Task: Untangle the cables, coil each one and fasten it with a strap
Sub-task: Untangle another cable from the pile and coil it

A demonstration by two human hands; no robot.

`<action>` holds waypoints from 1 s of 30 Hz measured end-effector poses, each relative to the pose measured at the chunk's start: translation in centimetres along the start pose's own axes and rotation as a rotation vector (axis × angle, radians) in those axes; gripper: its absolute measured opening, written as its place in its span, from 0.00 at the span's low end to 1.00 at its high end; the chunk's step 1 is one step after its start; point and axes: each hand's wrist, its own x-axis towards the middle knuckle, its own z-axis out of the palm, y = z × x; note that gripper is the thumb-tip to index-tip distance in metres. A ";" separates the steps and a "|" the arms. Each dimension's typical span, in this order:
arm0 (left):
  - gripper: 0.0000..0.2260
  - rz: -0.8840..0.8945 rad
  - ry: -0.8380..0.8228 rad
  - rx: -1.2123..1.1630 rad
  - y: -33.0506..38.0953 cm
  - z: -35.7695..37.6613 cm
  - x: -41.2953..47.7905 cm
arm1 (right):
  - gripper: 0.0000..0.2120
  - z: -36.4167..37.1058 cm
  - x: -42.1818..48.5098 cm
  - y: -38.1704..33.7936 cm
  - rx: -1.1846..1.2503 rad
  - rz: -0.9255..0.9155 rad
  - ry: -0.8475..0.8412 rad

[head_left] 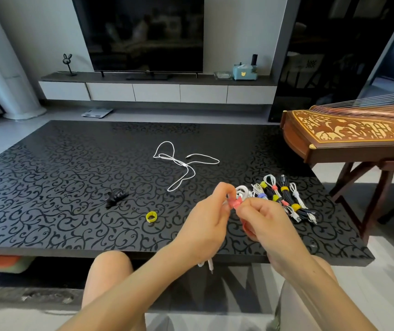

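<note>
**Strapping a white coil, one cable still loose**

A black table (48,187) with a swirling pattern fills a living room, a dark television (141,32) on the wall behind it. The loose white cable (184,163) sprawled near the middle of the table serves as the marker here.

Well to the left of the loose white cable and nearer the person lies a small black bundle (116,198); whether it is a cable or a strap cannot be told. Nearer still, and only slightly left of the cable, a yellow strap (151,216) sits rolled into a ring, unused.

The loose white cable itself lies in open loops that cross one another, not yet coiled or fastened.

Just right of it, toward the person, both hands meet above the table. The left hand (205,218) has its fingers curled, pinching a small white coil (242,192). The right hand (265,220), fingers also curled, pinches a pink strap (235,203) against that coil. The coil looks tight and neat, and two white plug ends (209,263) hang below the left hand.

Farther right of the loose cable, a row of finished bundles (284,199), white and black, lies side by side, each bound with coloured straps. Beyond the table's right edge stands a wooden zither (348,130).

By my reading most of the task is done: the coil in hand needs its strap closed, then the loose cable remains, with the yellow strap likely meant for it.
</note>
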 end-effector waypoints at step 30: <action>0.10 0.066 0.004 0.190 -0.5 0.7 3.1 | 0.20 -0.9 1.9 1.0 -0.190 -0.013 -0.051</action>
